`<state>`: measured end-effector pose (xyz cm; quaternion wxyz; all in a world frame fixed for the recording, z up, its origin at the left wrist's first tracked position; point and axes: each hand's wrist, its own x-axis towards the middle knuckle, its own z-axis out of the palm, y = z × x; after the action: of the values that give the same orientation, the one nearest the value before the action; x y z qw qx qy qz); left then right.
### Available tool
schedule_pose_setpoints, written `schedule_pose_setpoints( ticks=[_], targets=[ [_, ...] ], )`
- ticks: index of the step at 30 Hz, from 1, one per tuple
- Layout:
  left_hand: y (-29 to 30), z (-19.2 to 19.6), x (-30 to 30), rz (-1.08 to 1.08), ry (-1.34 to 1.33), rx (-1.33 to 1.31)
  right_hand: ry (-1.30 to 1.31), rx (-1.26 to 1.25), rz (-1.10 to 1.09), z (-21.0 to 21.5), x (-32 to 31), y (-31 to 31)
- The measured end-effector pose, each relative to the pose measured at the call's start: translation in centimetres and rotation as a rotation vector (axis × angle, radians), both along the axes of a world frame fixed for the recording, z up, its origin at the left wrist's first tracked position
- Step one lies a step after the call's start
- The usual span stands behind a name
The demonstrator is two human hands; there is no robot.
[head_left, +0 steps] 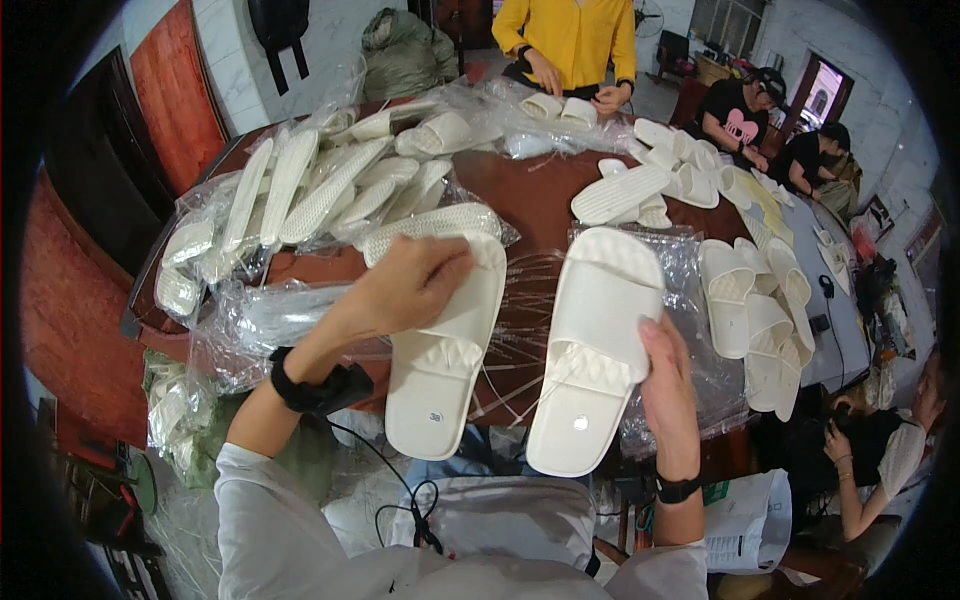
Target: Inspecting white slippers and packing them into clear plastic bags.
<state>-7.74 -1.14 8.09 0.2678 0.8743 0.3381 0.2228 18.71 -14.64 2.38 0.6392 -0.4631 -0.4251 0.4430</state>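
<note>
Two white slippers hang side by side in front of me, toes pointing away. My left hand (415, 285) is closed over the upper part of the left slipper (430, 400), its curled fingers covering much of the strap. What lies under those fingertips is hidden. The right slipper (600, 300) shows its broad smooth strap and quilted insole. My right hand (668, 380) grips that slipper by its right side, thumb by the strap. Each heel carries a small round sticker. A thin pale strand (508, 408) runs between the two slippers.
Bagged white slippers (320, 195) are heaped on the brown table (530, 200) to the left. Clear plastic bags (690, 340) lie by my right hand. Loose slippers (765, 310) are stacked farther right. Across the table, a person in yellow (570, 45) handles another pair; other people sit at right.
</note>
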Motion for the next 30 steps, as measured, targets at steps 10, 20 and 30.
schedule_pose_setpoints(
  ticks=[10,20,30],
  targets=[
    [3.8,-15.2,-0.4,0.18,-0.049,-0.063,-0.262,-0.226,0.096,-10.5,-0.3,5.2],
    [1.9,-16.6,-0.5,0.335,-0.415,-0.103,-0.951,0.041,-0.282,-8.8,-2.6,2.9],
    [-3.8,-12.4,-1.5,0.334,-0.361,0.336,-1.121,0.182,-0.12,-9.9,-7.4,-2.0]
  ],
)
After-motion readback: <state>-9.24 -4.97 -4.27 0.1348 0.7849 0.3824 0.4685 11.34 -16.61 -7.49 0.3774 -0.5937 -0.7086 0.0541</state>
